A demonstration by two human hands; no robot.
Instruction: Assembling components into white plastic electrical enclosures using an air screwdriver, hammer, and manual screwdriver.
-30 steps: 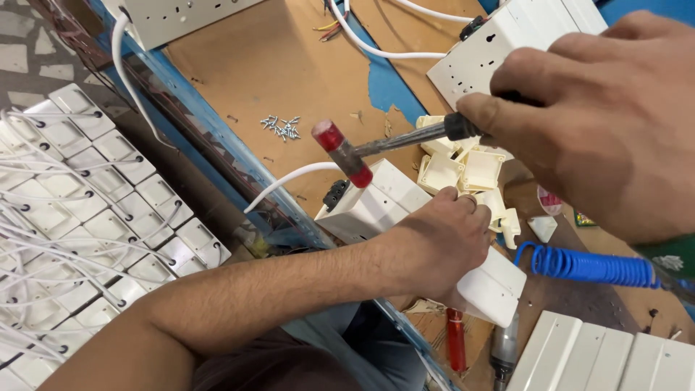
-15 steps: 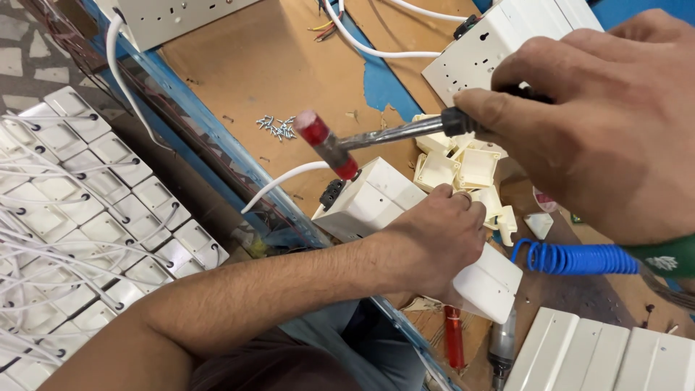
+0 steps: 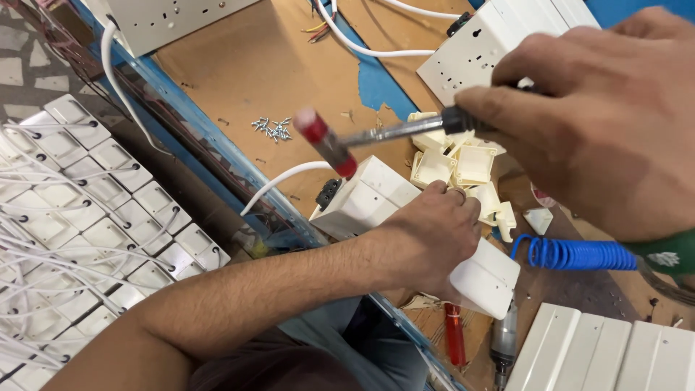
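White plastic is under the left hand [image 3: 427,242]: a long socket box [image 3: 405,217] lies on the brown worktop [image 3: 239,72] near its blue edge, and the hand presses down on its middle with the fingers curled over the far side. The forearm comes from the lower left, across the worktop edge. The right hand [image 3: 608,116] is high on the right side, its fingers closed around the dark grip of a small hammer [image 3: 362,137]. The metal shaft points to the left, and the red head is tilted just above the near end of the box. A white cable [image 3: 279,185] leaves this end. Cream small parts [image 3: 463,163] lie just behind the box, and a blue coiled hose [image 3: 572,253] is to the right.
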